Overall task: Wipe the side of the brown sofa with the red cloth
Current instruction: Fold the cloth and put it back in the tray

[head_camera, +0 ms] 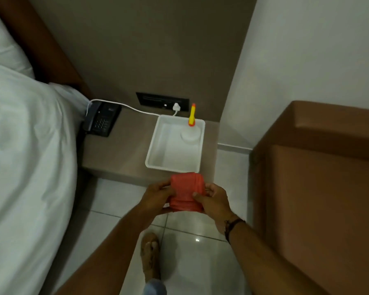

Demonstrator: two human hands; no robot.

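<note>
A folded red cloth (185,191) is held in front of me over the tiled floor, just short of the bedside table's front edge. My left hand (157,199) grips its left side and my right hand (213,201) grips its right side, thumbs on top. The brown sofa (320,179) stands to the right, its flat side panel facing me about an arm's width from the cloth. Neither hand touches the sofa.
A white tray (156,150) on the bedside table (119,154) holds a white bottle (191,133) with a yellow and orange nozzle. A black telephone (102,120) sits at the table's left. The bed with white linen (26,145) fills the left. My foot (150,252) is on the floor.
</note>
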